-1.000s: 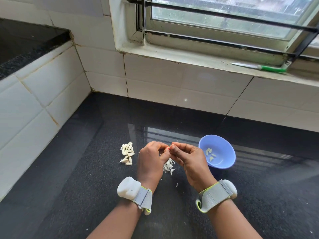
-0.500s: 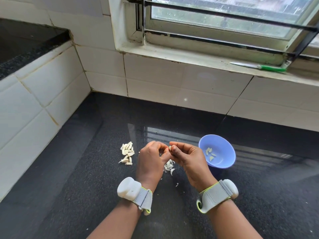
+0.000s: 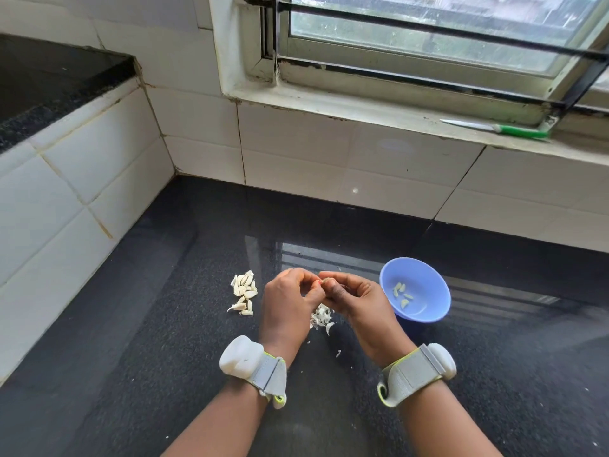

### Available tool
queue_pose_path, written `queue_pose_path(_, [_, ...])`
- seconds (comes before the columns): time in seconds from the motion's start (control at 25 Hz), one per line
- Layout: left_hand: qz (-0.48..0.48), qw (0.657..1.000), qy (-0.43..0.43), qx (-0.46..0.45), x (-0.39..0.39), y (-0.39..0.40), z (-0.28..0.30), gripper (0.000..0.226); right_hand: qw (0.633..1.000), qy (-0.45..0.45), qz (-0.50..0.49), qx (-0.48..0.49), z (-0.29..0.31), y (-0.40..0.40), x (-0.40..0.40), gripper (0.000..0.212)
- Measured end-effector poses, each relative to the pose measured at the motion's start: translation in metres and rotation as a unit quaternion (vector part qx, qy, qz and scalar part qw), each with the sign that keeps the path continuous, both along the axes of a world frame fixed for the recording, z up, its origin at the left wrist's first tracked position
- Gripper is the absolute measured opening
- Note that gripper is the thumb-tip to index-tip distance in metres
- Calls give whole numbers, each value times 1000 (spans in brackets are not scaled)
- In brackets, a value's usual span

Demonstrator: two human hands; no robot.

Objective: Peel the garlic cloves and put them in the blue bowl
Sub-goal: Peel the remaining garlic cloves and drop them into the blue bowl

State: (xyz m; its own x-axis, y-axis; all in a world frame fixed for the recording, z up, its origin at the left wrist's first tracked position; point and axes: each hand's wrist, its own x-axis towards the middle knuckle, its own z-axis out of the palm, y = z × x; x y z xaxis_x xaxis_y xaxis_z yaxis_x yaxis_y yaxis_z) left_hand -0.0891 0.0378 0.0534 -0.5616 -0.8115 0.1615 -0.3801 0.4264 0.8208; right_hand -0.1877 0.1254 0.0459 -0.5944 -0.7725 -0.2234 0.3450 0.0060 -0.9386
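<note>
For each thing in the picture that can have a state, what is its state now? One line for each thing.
left hand: fingers curled, pinching the garlic clove.
right hand: fingers curled, pinching the same clove.
garlic clove: held between both hands, mostly hidden.
blue bowl: upright, a few peeled cloves inside.
unpeeled cloves: piled on the counter, untouched.
peels: loose heap under the hands.
knife: lying flat on the window sill.
window: cannot tell whether shut.
</note>
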Motion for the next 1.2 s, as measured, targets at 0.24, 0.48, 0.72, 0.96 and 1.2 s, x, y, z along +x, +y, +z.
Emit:
queue_pose_path(0.24, [12,1000,-9,6,6,-10,-5,7,984,-176,-35,-12,8,1,-3,18])
queue_pose_path(0.48, [9,1000,6,3,4,-9,-4,20,977,-208,-40,-4,13,2,-2,25])
queue_pose_path(0.72, [-45,997,62,3,3,-5,1,8,976,-206,-68,-9,15,1,-1,23])
queue_pose_path(0.96, [-41,997,57,-45,-2,1,1,7,984,-149,-96,9,12,-1,3,18])
queue_pose_path(1.2, [-18,997,47,-59,-3,2,2,4,992,-64,-105,10,8,-2,7,29])
